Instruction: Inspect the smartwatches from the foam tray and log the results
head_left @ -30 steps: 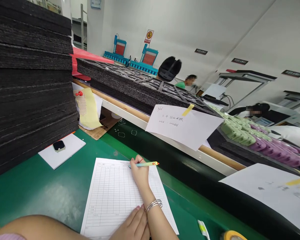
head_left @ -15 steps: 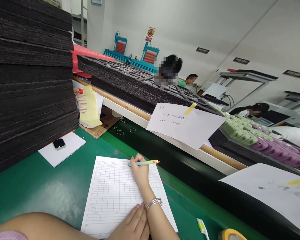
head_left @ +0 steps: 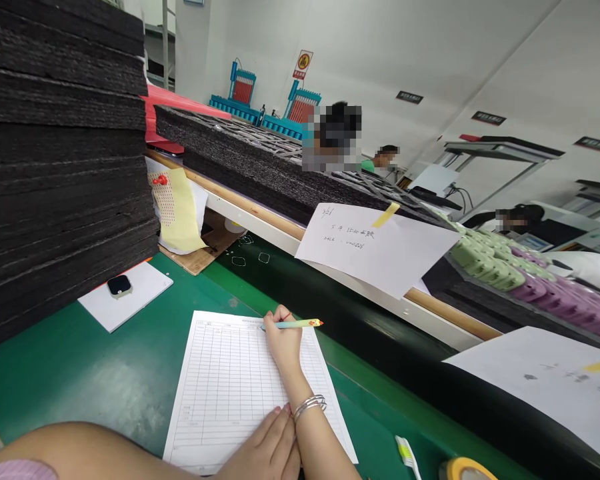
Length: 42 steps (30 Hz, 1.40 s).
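A white sheet with a printed grid form lies on the green tabletop. My right hand rests near its top edge, fingers closed round a light blue and yellow pen. The pen's tip points left at the header lines, and its decorated end sticks out to the right. Silver bangles circle my right wrist. My left hand lies flat on the lower part of the form, fingers stretched out, against my right forearm. Any writing under the pen tip is too small to read.
Stacked black foam sheets rise at the left, beside a smartwatch on a white pad. A toothbrush and tape roll lie lower right. Handwritten papers hang from the shelf. Co-workers sit beyond.
My right hand and the pen sit slightly farther right along the top of the form. The whole view has shifted a little; my left hand stays flat on the sheet.
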### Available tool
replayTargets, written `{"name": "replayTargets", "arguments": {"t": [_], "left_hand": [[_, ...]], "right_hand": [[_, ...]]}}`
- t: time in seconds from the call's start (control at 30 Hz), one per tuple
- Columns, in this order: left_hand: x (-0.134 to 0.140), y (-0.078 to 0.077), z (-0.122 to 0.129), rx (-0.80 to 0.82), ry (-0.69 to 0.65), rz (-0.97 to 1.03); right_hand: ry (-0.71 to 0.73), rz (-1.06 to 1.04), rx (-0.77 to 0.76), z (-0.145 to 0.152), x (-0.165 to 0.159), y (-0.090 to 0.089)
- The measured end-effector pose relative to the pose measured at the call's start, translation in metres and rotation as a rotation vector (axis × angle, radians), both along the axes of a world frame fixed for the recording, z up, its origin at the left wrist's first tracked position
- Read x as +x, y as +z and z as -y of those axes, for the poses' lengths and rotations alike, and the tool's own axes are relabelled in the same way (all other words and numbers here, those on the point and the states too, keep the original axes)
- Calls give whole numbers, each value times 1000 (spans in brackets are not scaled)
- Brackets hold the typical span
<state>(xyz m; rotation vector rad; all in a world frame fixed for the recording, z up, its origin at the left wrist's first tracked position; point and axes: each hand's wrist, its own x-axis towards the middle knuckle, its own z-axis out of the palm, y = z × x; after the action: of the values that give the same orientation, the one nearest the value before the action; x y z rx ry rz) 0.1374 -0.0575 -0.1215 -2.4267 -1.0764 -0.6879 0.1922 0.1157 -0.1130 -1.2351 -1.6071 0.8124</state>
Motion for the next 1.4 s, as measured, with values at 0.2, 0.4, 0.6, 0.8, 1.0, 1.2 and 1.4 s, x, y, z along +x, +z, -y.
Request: {"name": "replayTargets", "arguments": {"t": [0.2, 0.4, 0.6, 0.8, 1.0, 1.2, 1.4], "left_hand": [[1, 10, -2, 85, 40, 104], [0, 7, 0, 43, 17, 30], [1, 2, 0, 47, 28, 60], [1, -3, 0, -5, -4, -14], [-1, 1, 1, -33, -5, -27], [0, 7, 0, 15, 19, 17], [0, 5, 1, 3, 25, 16]], "right_hand": [[11, 11, -6, 0, 1, 0], [18, 22, -21, 1, 1, -1], [8, 20, -17, 0, 1, -2], [-2, 4, -29, 1, 1, -1], [-5, -13, -33, 2, 0, 0], [-23, -35, -17, 2, -1, 0], [-53, -45, -49, 1, 6, 3]]}}
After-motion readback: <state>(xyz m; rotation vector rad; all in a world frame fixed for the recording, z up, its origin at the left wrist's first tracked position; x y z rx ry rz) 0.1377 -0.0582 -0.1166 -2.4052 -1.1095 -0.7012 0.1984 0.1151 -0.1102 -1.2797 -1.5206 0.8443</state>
